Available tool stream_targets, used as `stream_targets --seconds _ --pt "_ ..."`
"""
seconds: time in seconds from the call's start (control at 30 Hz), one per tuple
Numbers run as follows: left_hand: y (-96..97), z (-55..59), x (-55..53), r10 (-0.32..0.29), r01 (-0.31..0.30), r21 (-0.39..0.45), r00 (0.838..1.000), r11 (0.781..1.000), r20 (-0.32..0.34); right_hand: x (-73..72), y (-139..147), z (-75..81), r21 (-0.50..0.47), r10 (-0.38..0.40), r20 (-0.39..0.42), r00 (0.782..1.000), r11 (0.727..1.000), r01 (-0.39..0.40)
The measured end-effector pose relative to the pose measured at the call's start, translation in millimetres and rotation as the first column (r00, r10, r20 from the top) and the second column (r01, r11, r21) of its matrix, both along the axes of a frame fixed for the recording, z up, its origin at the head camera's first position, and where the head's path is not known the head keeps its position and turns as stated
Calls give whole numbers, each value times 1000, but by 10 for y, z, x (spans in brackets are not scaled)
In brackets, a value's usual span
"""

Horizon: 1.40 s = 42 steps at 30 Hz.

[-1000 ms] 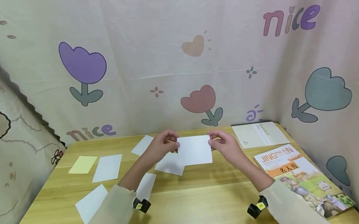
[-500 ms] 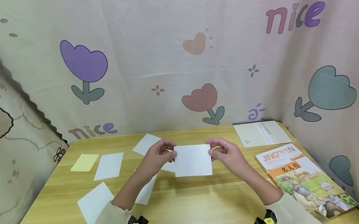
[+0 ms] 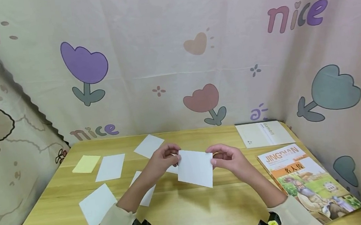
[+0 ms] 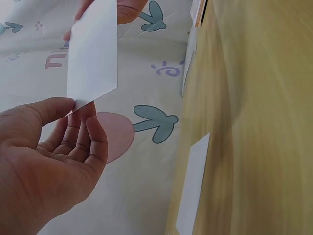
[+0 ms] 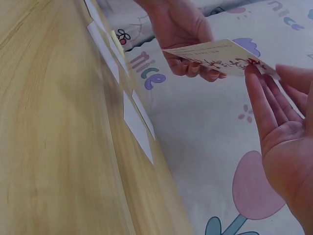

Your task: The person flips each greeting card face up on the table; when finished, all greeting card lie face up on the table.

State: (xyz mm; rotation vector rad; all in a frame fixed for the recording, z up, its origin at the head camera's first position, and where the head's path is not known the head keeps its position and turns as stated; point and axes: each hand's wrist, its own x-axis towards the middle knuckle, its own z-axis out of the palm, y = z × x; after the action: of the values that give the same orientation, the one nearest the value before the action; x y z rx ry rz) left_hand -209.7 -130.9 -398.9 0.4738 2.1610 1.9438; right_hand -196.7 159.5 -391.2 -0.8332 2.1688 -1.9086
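A white card (image 3: 195, 171) is held up over the table between both hands, its right side dipping lower. My left hand (image 3: 163, 161) pinches its upper left corner between thumb and fingers. On the opposite edge, near the top right corner, my right hand (image 3: 232, 158) grips it the same way. The right wrist view shows dark red lettering on the back of the card (image 5: 220, 55); the side facing the head camera looks blank. Behind the left hand, another white card (image 3: 173, 169) is mostly hidden.
Several white cards lie on the left half of the wooden table, among them one card (image 3: 110, 167) beside a yellow paper square (image 3: 86, 164). At right lie a pale notebook (image 3: 258, 136) and a colourful book (image 3: 308, 183). A printed curtain (image 3: 149, 57) hangs behind.
Both hands have brought the card lower and closer to the person. It has also turned, so its right side now sits lower than its left. The grip stays the same.
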Motion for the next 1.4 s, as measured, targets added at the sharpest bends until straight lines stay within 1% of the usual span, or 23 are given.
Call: stream_targets --seconds 0.13,0.33,0.4,0.5,0.57,0.6,0.67,0.77,0.8,0.87,0.9,0.93,1.0,1.07,1.13,1.2,1.27,1.33,1.4 --pt "40 -36 0 -10 10 -5 1000 1000 -13 13 10 -8 -2 34 -25 999 999 -34" --pt "95 -61 1 -5 4 -31 1000 999 -22 13 9 -12 -65 148 -54 988 986 -151" --pt "107 -71 1 7 -8 -48 1000 999 -27 6 9 -17 -74 169 -59 984 982 -173" --pt "132 -74 9 33 -37 -77 998 996 -46 -7 9 -27 -82 178 -52 983 980 -181" --pt "159 -70 21 63 -70 -104 995 992 -71 -16 10 -35 -84 179 -48 983 980 -183" --pt "176 -67 28 77 -88 -120 993 989 -95 -20 12 -39 -83 179 -49 983 980 -182" --pt "213 -62 54 105 -129 -153 983 980 -152 -23 13 -37 -84 178 -48 983 980 -181" --pt "276 -52 114 126 -188 -216 954 958 -272 -26 17 -28 -70 162 -38 986 984 -164" --pt "298 -43 142 125 -205 -235 941 950 -315 -28 19 -23 -64 154 -32 988 986 -155" --pt "336 -24 198 111 -224 -267 918 937 -381 -34 28 -13 -48 131 -14 991 990 -132" --pt "352 -8 229 99 -224 -279 911 934 -402 -37 34 -8 -41 121 -9 993 992 -121" --pt "365 6 258 83 -218 -289 906 932 -416 -41 43 -3 -34 109 -3 994 993 -109" --pt "389 33 306 45 -188 -294 901 937 -432 -47 59 8 -32 88 7 996 996 -88" --pt "401 52 344 10 -142 -283 906 949 -423 -53 72 14 -32 74 3 997 997 -73" --pt "411 61 368 -18 -95 -247 908 964 -419 -57 80 19 -40 63 -3 998 997 -63" --pt "418 71 390 -37 -51 -198 908 979 -418 -60 82 22 -39 45 -9 999 998 -46" --pt "428 84 414 -51 -20 -160 902 987 -429 -60 80 32 -43 26 -8 1000 999 -26" --pt "439 98 441 -61 -3 -146 900 989 -432 -60 77 41 -44 2 -2 1000 999 -2" --pt "449 98 461 -69 5 -153 904 988 -422 -57 70 46 -50 -15 -1 1000 999 15"
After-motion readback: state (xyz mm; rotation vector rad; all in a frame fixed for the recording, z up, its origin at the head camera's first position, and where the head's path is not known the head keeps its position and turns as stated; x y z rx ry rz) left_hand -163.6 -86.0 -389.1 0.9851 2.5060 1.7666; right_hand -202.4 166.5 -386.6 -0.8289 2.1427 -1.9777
